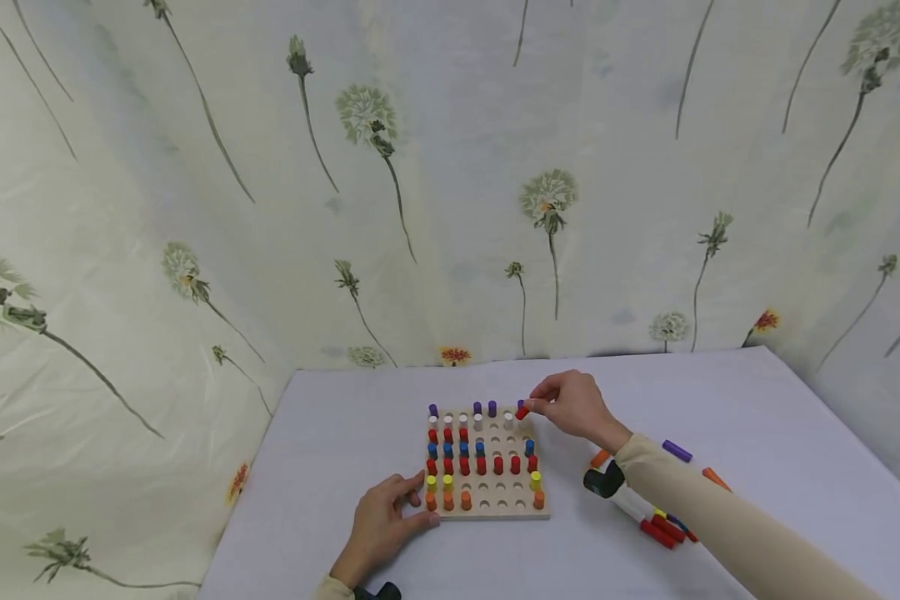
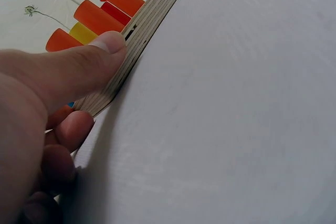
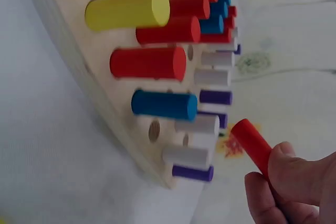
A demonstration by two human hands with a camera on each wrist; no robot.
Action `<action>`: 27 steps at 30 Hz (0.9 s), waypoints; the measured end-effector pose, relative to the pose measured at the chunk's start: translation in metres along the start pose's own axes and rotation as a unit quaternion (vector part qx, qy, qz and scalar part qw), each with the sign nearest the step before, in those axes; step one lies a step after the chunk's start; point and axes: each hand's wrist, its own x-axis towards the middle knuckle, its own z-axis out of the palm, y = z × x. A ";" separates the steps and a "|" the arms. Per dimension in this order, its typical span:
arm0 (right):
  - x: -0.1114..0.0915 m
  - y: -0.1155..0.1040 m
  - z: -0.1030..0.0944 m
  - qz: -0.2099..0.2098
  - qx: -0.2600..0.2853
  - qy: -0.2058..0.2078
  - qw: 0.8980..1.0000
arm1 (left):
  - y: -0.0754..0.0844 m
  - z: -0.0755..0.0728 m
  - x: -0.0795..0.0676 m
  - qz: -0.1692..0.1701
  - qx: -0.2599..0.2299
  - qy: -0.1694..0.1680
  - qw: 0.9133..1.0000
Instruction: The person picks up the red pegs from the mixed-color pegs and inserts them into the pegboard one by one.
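Dandelion-print sheeting (image 1: 450, 225), creased and faintly glossy, hangs beyond both hands, meeting the far edge of a white-covered table (image 1: 292, 475). Cover runs outward from the left hand (image 1: 381, 521) to the table's slanting side edge; right of the right hand (image 1: 576, 407) it extends past loose pegs (image 1: 657, 534), which lie beside and partly behind the forearm, nearer the body. Pegboard (image 1: 495, 516): pale wood, square-cornered, layered edge grain, round holes exposed among standing pegs. Left hand clamped on its near left corner, thumb against the front edge, fingers curled at the side. Right hand: thumb and fingers together on a red peg (image 1: 522, 412), a smooth flat-ended cylinder, tilted, raised over the board's far right corner, out of any hole. Upright pegs purple, white, red, blue, yellow, orange, in rows between the hands.
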 end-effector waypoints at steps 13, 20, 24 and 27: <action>0.006 -0.025 0.041 -0.007 0.039 -0.030 0.999 | 0.001 0.000 -0.001 -0.007 0.004 0.001 1.000; 0.010 -0.026 0.053 -0.016 0.026 -0.049 0.998 | 0.000 0.000 0.000 0.003 0.006 0.006 1.000; 0.010 -0.025 0.059 -0.021 0.020 -0.054 0.998 | -0.001 0.001 -0.001 0.005 0.005 0.006 1.000; 0.010 -0.026 0.060 -0.021 0.022 -0.058 0.998 | -0.001 0.001 0.000 0.004 0.007 0.006 1.000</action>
